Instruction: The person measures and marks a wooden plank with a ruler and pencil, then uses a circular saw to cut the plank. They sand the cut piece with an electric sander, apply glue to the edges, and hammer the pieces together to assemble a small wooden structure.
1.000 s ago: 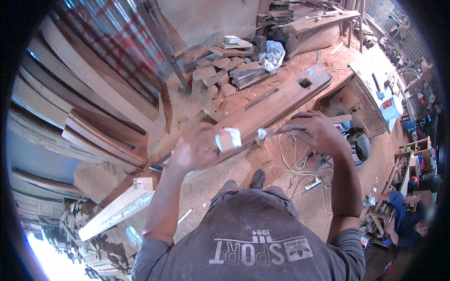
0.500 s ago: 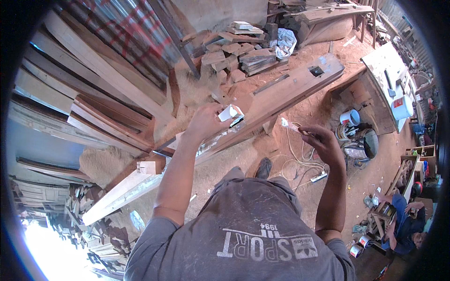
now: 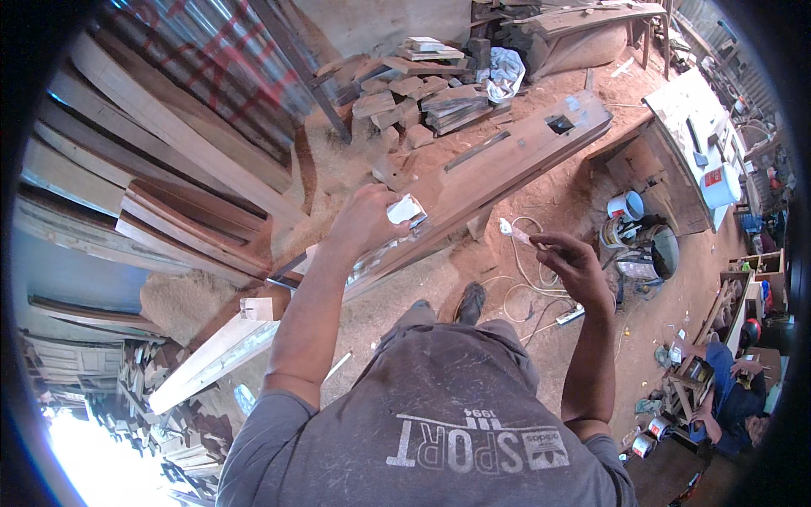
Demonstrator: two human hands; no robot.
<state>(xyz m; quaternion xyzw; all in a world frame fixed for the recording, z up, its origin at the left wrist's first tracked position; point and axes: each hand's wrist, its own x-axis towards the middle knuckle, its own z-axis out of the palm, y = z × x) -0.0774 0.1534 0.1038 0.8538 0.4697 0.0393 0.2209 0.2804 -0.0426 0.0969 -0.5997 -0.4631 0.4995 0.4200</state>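
My left hand (image 3: 368,221) is closed around a small block-like piece (image 3: 405,209) with a white face; whether it is a box or a smeared block I cannot tell. It is held over the long wooden beam bench (image 3: 498,173), near a stretch marked with white smears. To the right, my right hand (image 3: 573,264) pinches a short, flat stick-like tool (image 3: 520,237). White paste-like stuff coats its far tip (image 3: 506,226), which points left toward the bench and stands apart from it.
Curved timber planks (image 3: 169,118) lean at the left, and a pale beam (image 3: 215,355) lies lower left. Offcuts (image 3: 422,89) are piled beyond the bench. Cables (image 3: 524,291), buckets (image 3: 627,205) and a white-topped table (image 3: 693,110) stand right. Another person (image 3: 726,393) sits far right.
The white-faced piece has turned in my left hand, so its pale face shows more fully. My right hand has shifted slightly left with the tool. The whole view has slid a little.
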